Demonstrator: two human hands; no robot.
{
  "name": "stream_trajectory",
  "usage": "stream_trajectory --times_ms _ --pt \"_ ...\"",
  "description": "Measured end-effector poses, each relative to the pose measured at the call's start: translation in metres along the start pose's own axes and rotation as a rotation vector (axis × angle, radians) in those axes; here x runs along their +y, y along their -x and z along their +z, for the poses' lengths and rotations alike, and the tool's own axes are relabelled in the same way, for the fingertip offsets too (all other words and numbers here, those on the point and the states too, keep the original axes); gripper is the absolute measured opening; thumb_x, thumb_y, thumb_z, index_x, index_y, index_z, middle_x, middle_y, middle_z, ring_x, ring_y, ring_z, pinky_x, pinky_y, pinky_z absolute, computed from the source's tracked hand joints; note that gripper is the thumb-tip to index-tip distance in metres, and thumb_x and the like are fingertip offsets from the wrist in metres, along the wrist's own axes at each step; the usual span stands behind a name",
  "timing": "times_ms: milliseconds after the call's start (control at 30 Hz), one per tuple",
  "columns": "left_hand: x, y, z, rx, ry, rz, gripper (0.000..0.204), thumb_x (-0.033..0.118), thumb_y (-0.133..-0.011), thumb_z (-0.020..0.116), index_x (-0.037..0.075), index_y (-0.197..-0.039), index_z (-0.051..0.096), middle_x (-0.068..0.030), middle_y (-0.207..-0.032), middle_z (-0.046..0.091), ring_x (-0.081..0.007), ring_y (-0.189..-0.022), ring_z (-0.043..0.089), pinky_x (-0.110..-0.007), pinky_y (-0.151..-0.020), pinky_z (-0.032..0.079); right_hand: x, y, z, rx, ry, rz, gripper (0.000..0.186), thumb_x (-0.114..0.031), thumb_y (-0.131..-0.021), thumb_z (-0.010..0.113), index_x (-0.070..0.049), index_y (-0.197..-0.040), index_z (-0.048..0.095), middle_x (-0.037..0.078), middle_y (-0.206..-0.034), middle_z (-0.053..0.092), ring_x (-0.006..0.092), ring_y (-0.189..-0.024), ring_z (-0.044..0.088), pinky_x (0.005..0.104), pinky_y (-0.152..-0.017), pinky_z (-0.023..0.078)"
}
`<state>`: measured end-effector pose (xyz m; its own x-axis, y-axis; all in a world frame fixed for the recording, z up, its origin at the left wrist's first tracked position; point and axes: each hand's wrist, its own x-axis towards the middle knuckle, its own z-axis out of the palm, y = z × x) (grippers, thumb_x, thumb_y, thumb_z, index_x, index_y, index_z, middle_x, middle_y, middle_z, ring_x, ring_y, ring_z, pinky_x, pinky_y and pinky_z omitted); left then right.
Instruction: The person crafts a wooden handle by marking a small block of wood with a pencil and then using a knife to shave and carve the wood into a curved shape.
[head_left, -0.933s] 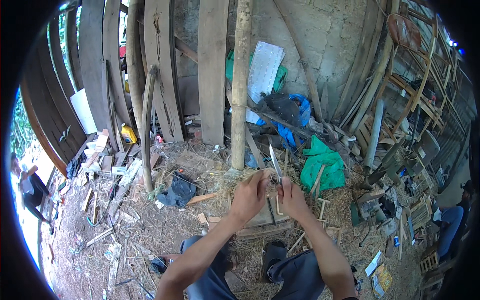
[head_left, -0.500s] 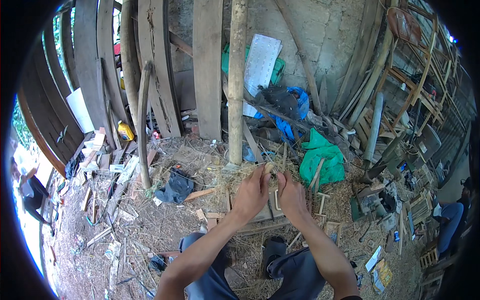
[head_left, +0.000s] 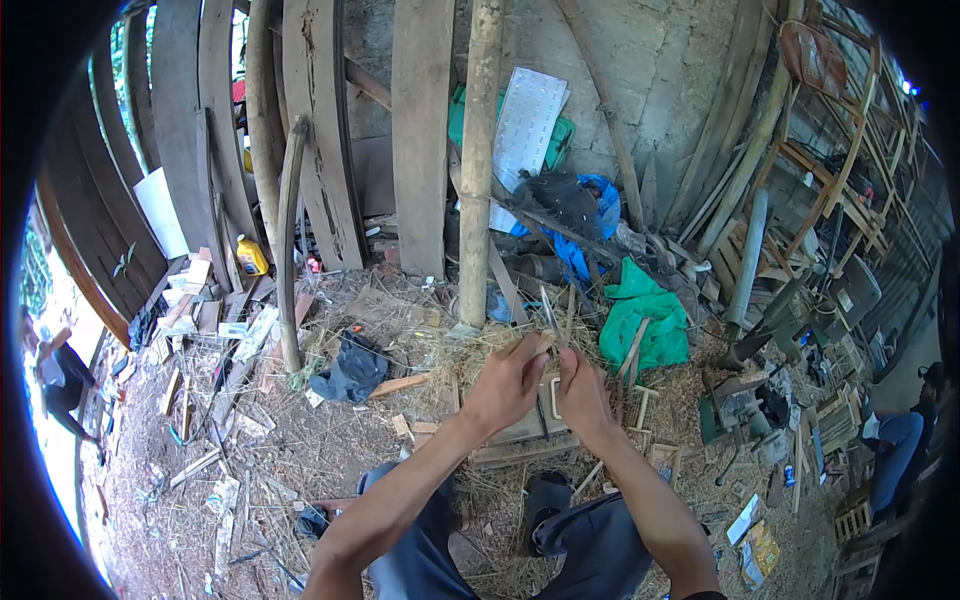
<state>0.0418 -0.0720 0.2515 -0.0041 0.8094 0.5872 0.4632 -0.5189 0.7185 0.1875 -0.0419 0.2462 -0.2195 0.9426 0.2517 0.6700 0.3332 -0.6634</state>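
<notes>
My hands meet in the middle of the view, above a low wooden block [head_left: 515, 434]. My left hand [head_left: 503, 388] is closed, pinching a small tan piece [head_left: 545, 342], perhaps wood, between thumb and fingers. A knife [head_left: 550, 312] rises from my right hand [head_left: 585, 400], which is closed round its hidden handle. Its narrow blade points up and away from me, close beside the tan piece; I cannot tell whether they touch. On the block below lie a cream rectangular loop [head_left: 556, 397] and a thin dark rod [head_left: 542, 415].
A bamboo post [head_left: 478, 180] stands just beyond my hands. Right of it lies a green plastic bag [head_left: 645, 325]; a dark bag [head_left: 352, 368] lies to the left. Wood scraps, straw and shavings litter the ground. One person [head_left: 895, 445] sits far right, another [head_left: 62, 375] is far left.
The knife blade now stands up clearly above my right hand, where before it was hardly visible. Both hands stay close together in nearly the same place.
</notes>
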Motion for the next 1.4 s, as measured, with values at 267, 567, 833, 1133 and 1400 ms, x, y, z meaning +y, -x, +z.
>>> stream_trajectory --times_ms 267,567,833,1133,1400 --pt "-0.004 0.002 0.000 0.032 0.034 0.044 0.026 0.005 -0.090 0.057 -0.004 -0.114 0.055 -0.0215 -0.076 0.059 -0.0339 -0.059 0.058 -0.040 -0.055 0.044 0.022 -0.007 0.015 -0.105 -0.195 0.009 0.055 -0.038 -0.103 0.030 0.006 -0.080 0.054 0.023 -0.061 0.054 0.0426 -0.059 0.054 0.0496 -0.059 0.041" --pt "-0.003 0.001 -0.002 -0.073 0.021 -0.282 0.030 0.019 -0.096 0.052 -0.002 -0.116 0.056 -0.0213 -0.075 0.060 -0.0336 -0.067 0.060 -0.039 -0.064 0.046 0.015 -0.011 -0.016 -0.316 -0.617 0.130 0.061 -0.053 -0.101 0.027 -0.003 -0.071 0.047 0.003 -0.051 0.039 0.0150 -0.047 0.040 0.0318 -0.046 0.033" --pt "-0.021 0.003 -0.004 -0.027 0.083 -0.346 0.035 0.027 -0.099 0.044 -0.002 -0.114 0.057 -0.0244 -0.077 0.062 -0.0398 -0.074 0.062 -0.043 -0.067 0.046 0.014 -0.004 -0.017 -0.008 0.135 -0.229 0.040 -0.033 -0.101 0.038 0.000 -0.093 0.058 0.027 -0.067 0.060 0.0477 -0.070 0.060 0.0548 -0.062 0.046" --pt "-0.017 -0.002 -0.006 -0.204 0.037 -0.485 0.037 0.029 -0.101 0.043 -0.001 -0.119 0.055 -0.0155 -0.085 0.061 -0.0225 -0.083 0.060 -0.035 -0.079 0.045 0.017 -0.005 -0.010 0.029 0.436 -0.186 0.043 -0.040 -0.100 0.040 -0.002 -0.090 0.057 0.024 -0.062 0.061 0.0440 -0.065 0.064 0.0525 -0.058 0.051" --pt "-0.017 0.000 -0.007 -0.179 -0.029 -0.101 0.024 0.019 -0.098 0.047 -0.003 -0.104 0.055 -0.0254 -0.065 0.056 -0.0453 -0.063 0.056 -0.048 -0.058 0.042 0.017 -0.003 -0.004 -0.031 0.220 -0.091 0.048 -0.041 -0.101 0.036 0.000 -0.089 0.057 0.028 -0.065 0.060 0.0452 -0.070 0.063 0.0519 -0.060 0.049"
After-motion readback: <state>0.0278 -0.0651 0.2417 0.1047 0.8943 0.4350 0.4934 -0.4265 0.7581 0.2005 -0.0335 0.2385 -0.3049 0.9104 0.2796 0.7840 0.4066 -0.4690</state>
